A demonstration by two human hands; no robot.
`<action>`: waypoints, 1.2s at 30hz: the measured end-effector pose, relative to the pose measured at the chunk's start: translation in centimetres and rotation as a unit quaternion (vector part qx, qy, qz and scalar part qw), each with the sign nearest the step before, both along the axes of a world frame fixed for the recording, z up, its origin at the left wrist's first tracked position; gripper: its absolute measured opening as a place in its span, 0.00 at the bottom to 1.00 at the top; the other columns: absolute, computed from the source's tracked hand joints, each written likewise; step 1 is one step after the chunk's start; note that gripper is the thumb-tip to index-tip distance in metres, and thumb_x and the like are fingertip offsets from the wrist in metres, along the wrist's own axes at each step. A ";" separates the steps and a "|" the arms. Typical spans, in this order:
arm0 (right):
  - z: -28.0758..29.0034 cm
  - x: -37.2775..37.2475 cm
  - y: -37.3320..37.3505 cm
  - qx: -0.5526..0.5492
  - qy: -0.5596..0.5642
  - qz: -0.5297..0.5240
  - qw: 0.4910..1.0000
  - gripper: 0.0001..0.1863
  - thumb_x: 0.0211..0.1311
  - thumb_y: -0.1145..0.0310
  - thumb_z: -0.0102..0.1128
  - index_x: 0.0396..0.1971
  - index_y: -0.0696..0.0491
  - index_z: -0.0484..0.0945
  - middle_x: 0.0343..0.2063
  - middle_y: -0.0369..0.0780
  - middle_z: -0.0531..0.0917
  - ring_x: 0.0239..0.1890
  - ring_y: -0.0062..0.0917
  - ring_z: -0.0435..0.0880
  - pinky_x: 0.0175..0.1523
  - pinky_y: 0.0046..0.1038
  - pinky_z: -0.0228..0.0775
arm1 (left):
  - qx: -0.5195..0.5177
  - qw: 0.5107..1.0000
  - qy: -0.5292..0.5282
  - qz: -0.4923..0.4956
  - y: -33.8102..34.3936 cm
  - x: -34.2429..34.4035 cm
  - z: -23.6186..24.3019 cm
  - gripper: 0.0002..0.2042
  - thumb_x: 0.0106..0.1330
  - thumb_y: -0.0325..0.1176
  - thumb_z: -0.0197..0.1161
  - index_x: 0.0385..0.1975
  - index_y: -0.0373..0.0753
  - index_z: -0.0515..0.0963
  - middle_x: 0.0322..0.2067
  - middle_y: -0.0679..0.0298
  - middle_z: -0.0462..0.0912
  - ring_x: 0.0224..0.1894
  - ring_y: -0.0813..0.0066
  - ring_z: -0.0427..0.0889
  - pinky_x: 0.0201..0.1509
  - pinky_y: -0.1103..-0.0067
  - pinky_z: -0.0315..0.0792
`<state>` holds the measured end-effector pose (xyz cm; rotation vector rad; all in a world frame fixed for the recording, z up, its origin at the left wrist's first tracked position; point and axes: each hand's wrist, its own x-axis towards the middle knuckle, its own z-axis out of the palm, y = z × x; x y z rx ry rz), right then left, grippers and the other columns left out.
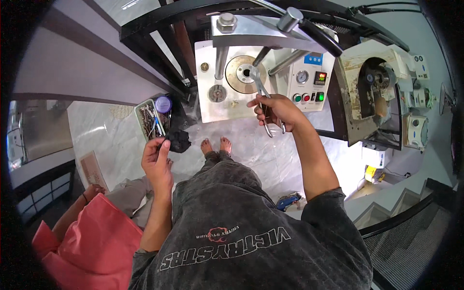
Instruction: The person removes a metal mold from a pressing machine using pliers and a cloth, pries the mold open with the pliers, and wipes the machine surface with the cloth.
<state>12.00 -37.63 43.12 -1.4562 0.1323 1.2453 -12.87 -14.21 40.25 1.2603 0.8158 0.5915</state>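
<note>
Left hand (157, 162) is pinching black cloth (179, 141), fingers closed on its edge, holding it clear of the disc (237, 83). Right hand (278, 112) is gripping pliers (261, 89), fingers curled round handles, probably for standoff reach over disc. Bin (140, 123) is sitting left; crossbar (261, 41) is overhanging, restricting top access; panel (309, 88) is flanking right.

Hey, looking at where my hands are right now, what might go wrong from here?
First, the silver metal tongs in your right hand could slip and land near your bare feet, which have no cover. Second, the tong tips reach over the round brown-and-silver metal plate and might scrape or knock it. Third, the person in the coral-red shirt is close on your left, so a wide arm swing could bump them.
</note>
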 end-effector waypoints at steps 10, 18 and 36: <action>1.6 2.2 0.3 -0.116 -0.030 0.089 0.989 0.20 0.71 0.61 0.49 0.40 0.66 0.77 0.21 0.36 0.76 0.21 0.23 0.78 0.29 0.26 0.75 | -0.165 0.937 0.132 -0.277 -0.1 -11.2 -7.1 0.03 0.64 0.28 0.61 0.35 0.42 0.75 0.29 0.75 0.74 0.32 0.87 0.70 0.35 0.88 0.59; -2.2 3.6 1.3 -0.183 -0.068 0.121 0.973 0.23 0.68 0.54 0.54 0.35 0.64 0.79 0.21 0.38 0.77 0.19 0.24 0.78 0.28 0.28 0.77 | -0.046 0.865 0.319 -0.385 -1.4 -12.8 -6.4 0.16 0.63 0.41 0.65 0.41 0.34 0.79 0.32 0.60 0.82 0.35 0.77 0.77 0.42 0.77 0.70; -0.3 1.5 3.7 -0.071 0.212 0.224 0.949 0.21 0.72 0.64 0.44 0.52 0.69 0.68 0.45 0.54 0.80 0.46 0.39 0.84 0.54 0.40 0.77 | 0.207 0.951 0.200 -0.117 1.2 1.0 -3.4 0.13 0.57 0.32 0.68 0.38 0.34 0.77 0.31 0.54 0.82 0.30 0.65 0.79 0.36 0.75 0.71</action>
